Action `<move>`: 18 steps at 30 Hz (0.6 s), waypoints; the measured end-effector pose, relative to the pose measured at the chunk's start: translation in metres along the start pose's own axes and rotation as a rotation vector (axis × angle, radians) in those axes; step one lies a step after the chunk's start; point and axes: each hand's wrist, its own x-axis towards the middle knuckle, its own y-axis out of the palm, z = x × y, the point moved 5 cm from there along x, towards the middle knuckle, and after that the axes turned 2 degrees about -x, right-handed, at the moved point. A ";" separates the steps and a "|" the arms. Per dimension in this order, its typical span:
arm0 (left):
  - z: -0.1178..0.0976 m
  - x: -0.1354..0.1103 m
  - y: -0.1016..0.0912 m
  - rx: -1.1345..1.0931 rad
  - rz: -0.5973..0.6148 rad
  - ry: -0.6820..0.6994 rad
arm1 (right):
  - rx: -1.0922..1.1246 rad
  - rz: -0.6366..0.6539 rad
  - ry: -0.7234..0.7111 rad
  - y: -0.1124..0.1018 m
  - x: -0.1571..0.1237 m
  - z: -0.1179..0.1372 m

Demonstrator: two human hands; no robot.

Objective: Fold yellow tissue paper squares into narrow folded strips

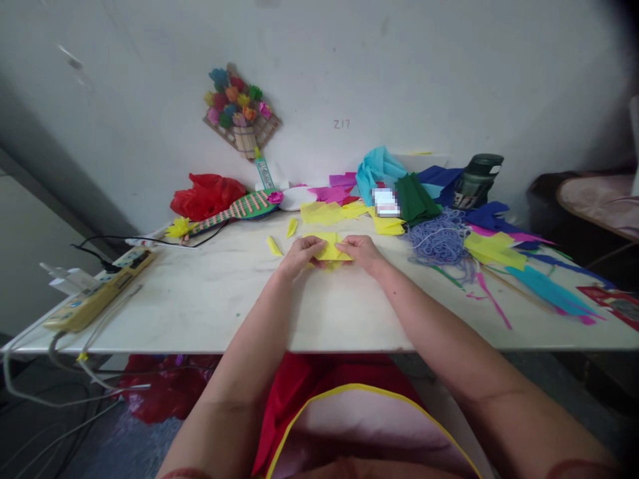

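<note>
Between my two hands I hold a small piece of yellow crepe paper (329, 247) just above the table. My left hand (302, 254) pinches its left edge, and my right hand (365, 253) pinches the right edge. Some yellow shows below the fingers too; whether it is the same piece I cannot tell. Two small folded yellow paper strips (274, 245) lie on the table left of my left hand. Behind the hands are flat yellow paper sheets (319, 212).
A yellow power strip (100, 293) with plugs and cables runs along the left edge. A striped, flower-decorated craft piece (239, 209) and red crepe paper (207, 196) lie at the back left. Purple yarn (439, 238), coloured papers and a dark green bottle (478, 181) crowd the right.
</note>
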 end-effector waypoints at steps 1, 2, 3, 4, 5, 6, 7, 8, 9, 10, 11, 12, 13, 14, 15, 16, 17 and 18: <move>0.000 0.000 -0.001 0.012 0.005 -0.001 | -0.003 0.002 0.002 0.000 0.000 0.000; -0.001 0.000 -0.001 0.011 0.011 -0.001 | -0.006 0.004 0.008 0.000 0.000 0.001; -0.001 -0.001 -0.002 -0.005 0.014 0.004 | -0.008 0.008 0.016 0.000 0.000 0.001; -0.002 -0.001 -0.003 -0.036 0.011 0.014 | -0.011 0.015 0.022 0.000 -0.001 0.001; -0.003 -0.001 -0.003 -0.069 0.003 0.027 | -0.016 0.025 0.028 0.000 -0.001 0.002; -0.004 -0.001 -0.005 -0.093 -0.009 0.042 | -0.022 0.037 0.032 0.001 -0.001 0.002; -0.004 -0.001 -0.006 -0.099 -0.024 0.056 | -0.027 0.049 0.033 0.001 -0.001 0.002; -0.005 -0.001 -0.006 -0.087 -0.038 0.065 | -0.029 0.062 0.033 0.002 -0.002 0.003; -0.005 -0.001 -0.007 -0.062 -0.049 0.068 | -0.029 0.073 0.031 0.002 -0.002 0.003; -0.004 -0.001 -0.007 -0.036 -0.061 0.066 | -0.025 0.080 0.029 0.003 -0.002 0.004; -0.004 -0.001 -0.008 -0.014 -0.074 0.061 | -0.019 0.084 0.026 0.003 -0.002 0.004; -0.004 -0.001 -0.008 0.002 -0.087 0.055 | -0.013 0.086 0.024 0.003 -0.002 0.004; -0.004 -0.001 -0.008 0.012 -0.097 0.048 | -0.010 0.085 0.025 0.003 -0.003 0.005; -0.005 -0.001 -0.008 0.019 -0.105 0.041 | -0.009 0.083 0.029 0.003 -0.003 0.005; -0.005 -0.002 -0.008 0.024 -0.110 0.033 | -0.010 0.081 0.032 0.003 -0.003 0.005; -0.006 -0.002 -0.008 0.026 -0.111 0.026 | -0.013 0.078 0.035 0.003 -0.003 0.005; -0.007 -0.003 -0.007 0.023 -0.110 0.019 | -0.016 0.076 0.038 0.003 -0.003 0.005; -0.008 -0.003 -0.007 0.018 -0.106 0.012 | -0.019 0.075 0.038 0.003 -0.003 0.005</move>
